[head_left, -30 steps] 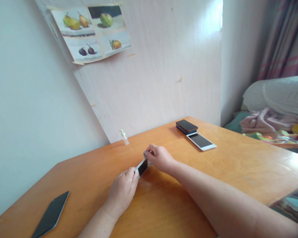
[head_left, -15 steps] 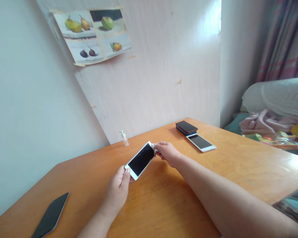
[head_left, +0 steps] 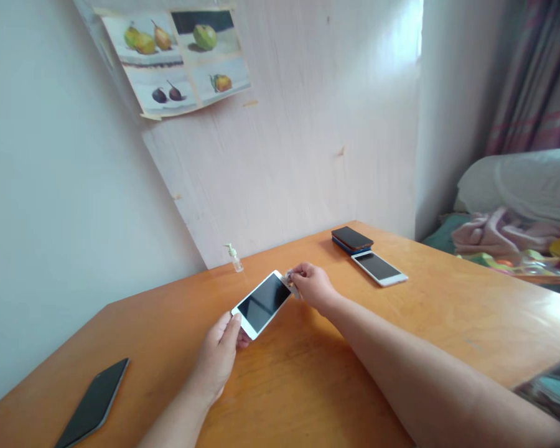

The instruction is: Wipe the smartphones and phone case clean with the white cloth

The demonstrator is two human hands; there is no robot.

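Observation:
A white smartphone (head_left: 264, 303) with a dark screen is held tilted above the table, screen towards me. My left hand (head_left: 221, 348) grips its lower end, thumb on the front edge and fingers behind. At the phone's upper right end, my right hand (head_left: 312, 286) pinches a small crumpled pale cloth (head_left: 290, 278) against the edge. Part of the cloth is hidden by the fingers. Beyond the phone, a small clear pump bottle (head_left: 235, 259) stands upright near the wall.
The orange wooden table (head_left: 280, 398) meets the wall at the back. A dark phone (head_left: 96, 401) lies front left. At the back right, another white phone (head_left: 379, 268) lies beside a dark phone (head_left: 352, 238) on a blue thing. A bed with bedding (head_left: 490, 233) is at right.
The held phone has tilted slightly, and a light reflection now shows on its screen. My right hand has shifted slightly with the cloth at the phone's upper end.

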